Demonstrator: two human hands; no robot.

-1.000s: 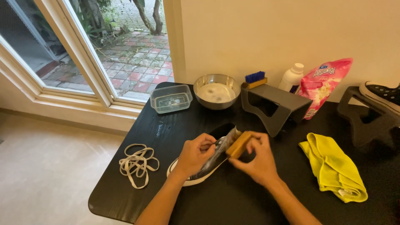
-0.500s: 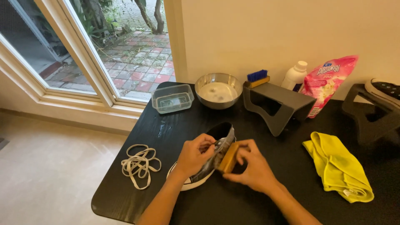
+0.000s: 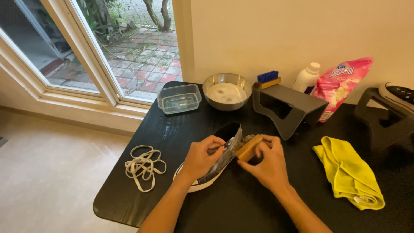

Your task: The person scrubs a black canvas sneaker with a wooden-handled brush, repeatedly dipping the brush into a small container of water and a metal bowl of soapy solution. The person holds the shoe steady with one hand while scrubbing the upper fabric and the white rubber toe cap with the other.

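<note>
- Left hand [image 3: 202, 157]: clenched around the shoe [image 3: 215, 162], pinning it on its side on the black table [image 3: 241, 203].
- Right hand [image 3: 269, 164]: grasping a wooden brush [image 3: 249, 148], pressed to the shoe's upper.
- White laces [image 3: 143, 166]: loose, left of the shoe.
- Yellow cloth [image 3: 349, 172]: right, well apart.
</note>
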